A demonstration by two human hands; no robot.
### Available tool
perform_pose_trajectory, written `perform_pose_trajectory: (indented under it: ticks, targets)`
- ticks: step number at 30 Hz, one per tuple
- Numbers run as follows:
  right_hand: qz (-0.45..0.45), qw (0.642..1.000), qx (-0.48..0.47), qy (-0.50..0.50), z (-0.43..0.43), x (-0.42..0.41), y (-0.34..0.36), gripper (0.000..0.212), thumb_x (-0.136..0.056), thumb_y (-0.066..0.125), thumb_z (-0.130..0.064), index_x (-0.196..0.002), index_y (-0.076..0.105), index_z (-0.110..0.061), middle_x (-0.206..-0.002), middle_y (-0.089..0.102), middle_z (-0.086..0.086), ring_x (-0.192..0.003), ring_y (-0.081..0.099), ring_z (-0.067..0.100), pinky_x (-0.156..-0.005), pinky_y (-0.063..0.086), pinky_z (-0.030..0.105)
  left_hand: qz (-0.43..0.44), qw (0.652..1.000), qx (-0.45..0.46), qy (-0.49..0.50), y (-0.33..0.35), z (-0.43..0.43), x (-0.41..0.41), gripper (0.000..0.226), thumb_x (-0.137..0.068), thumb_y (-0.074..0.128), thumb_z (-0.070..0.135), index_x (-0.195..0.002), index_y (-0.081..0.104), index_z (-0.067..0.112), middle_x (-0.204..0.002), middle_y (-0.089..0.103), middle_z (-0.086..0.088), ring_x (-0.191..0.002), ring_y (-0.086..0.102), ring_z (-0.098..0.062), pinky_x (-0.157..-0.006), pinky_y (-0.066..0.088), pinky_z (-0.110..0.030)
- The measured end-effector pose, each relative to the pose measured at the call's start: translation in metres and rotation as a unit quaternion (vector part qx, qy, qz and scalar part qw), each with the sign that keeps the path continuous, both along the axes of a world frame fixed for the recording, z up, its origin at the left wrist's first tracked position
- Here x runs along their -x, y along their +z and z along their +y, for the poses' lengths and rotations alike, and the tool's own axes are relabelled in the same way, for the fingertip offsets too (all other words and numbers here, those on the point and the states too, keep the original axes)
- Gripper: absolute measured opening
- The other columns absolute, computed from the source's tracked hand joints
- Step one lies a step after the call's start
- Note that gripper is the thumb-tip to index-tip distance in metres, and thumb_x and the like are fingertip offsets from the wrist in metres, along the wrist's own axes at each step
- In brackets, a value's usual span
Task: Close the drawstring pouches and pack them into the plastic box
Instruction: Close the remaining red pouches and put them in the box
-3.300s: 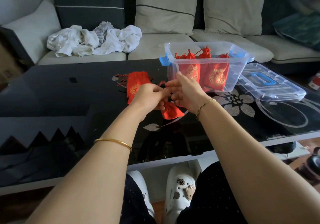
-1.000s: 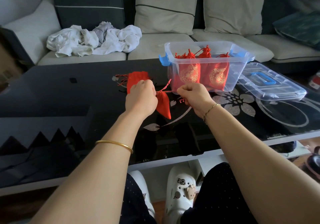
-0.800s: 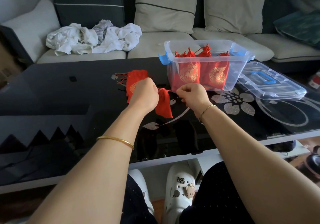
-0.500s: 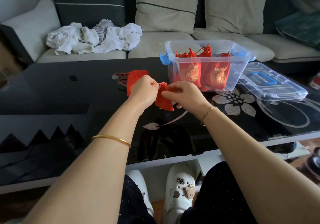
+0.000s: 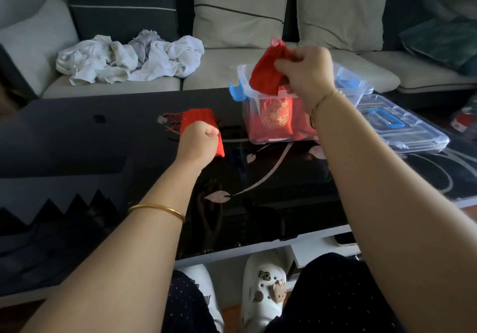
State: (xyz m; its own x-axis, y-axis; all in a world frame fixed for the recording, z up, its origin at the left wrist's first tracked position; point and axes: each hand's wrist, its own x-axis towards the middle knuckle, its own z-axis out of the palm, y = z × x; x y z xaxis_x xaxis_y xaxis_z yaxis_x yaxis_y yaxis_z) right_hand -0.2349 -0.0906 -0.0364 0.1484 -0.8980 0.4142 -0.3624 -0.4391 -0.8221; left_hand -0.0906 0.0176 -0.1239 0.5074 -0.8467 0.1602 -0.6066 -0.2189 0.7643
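Observation:
My right hand [image 5: 304, 74] pinches a closed red drawstring pouch [image 5: 265, 74] and holds it just above the open clear plastic box [image 5: 251, 116] with blue latches. Inside the box stand several red pouches with gold embroidery [image 5: 275, 118]. My left hand [image 5: 198, 139] is curled into a fist, low over the remaining red pouches [image 5: 197, 117] that lie on the black glass table [image 5: 103, 139] left of the box. Nothing shows between its fingers. Loose red strings trail from those pouches to the left.
The box's clear lid [image 5: 397, 126] with a blue handle lies flat to the right of the box. Behind the table is a sofa with cushions and a heap of white clothes [image 5: 129, 59]. My knees and white shoes are under the table's near edge.
My hands pulled the strings apart, then came together on the pouch. Now my right hand has lifted the pouch up and right over the box, and my left hand has let go.

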Motion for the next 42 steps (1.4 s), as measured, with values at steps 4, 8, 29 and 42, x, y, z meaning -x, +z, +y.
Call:
perform_pose_trajectory:
  ticks: [4, 8, 29, 42]
  targets:
    - [0.025, 0.997, 0.004, -0.067, -0.046, -0.02, 0.016, 0.022, -0.077, 0.059, -0.015, -0.088, 0.07, 0.001, -0.087, 0.07, 0.023, -0.081, 0.068, 0.035, -0.075, 0.056, 0.047, -0.098, 0.993, -0.064, 0.018, -0.02, -0.015, -0.01, 0.021, -0.092, 0.048, 0.003, -0.098, 0.068, 0.009, -0.106, 0.053, -0.004, -0.102, 0.053, -0.024, -0.084, 0.045, -0.033]
    - [0.143, 0.986, -0.067, -0.051, -0.062, -0.029, 0.006, 0.019, -0.083, 0.059, -0.022, -0.072, 0.061, -0.007, -0.045, 0.059, 0.002, -0.047, 0.06, 0.005, -0.041, 0.043, 0.01, -0.152, 0.966, -0.206, 0.025, -0.033, -0.02, -0.011, 0.036, -0.092, 0.049, 0.01, -0.126, 0.056, 0.015, -0.145, 0.036, -0.009, -0.131, 0.033, -0.033, -0.103, 0.039, -0.048]
    - [0.146, 0.95, -0.237, 0.144, 0.038, -0.039, -0.127, 0.015, -0.081, 0.068, -0.014, -0.078, 0.065, 0.0, -0.072, 0.058, 0.011, -0.067, 0.054, 0.022, -0.064, 0.047, 0.034, -0.035, 0.994, -0.087, -0.049, -0.04, 0.013, -0.009, 0.023, -0.084, 0.06, 0.002, -0.092, 0.053, 0.022, -0.112, 0.057, -0.002, -0.103, 0.055, -0.02, -0.085, 0.048, -0.035]
    - [0.05, 0.946, -0.254, 0.194, 0.047, 0.001, -0.101, 0.026, -0.077, 0.055, 0.011, -0.096, 0.063, -0.005, -0.096, 0.063, 0.016, -0.093, 0.061, 0.027, -0.088, 0.052, 0.046, 0.309, 0.947, 0.091, 0.004, -0.008, 0.012, -0.011, 0.033, -0.088, 0.065, 0.022, -0.12, 0.06, 0.017, -0.119, 0.062, -0.004, -0.102, 0.062, -0.017, -0.062, 0.044, -0.024]
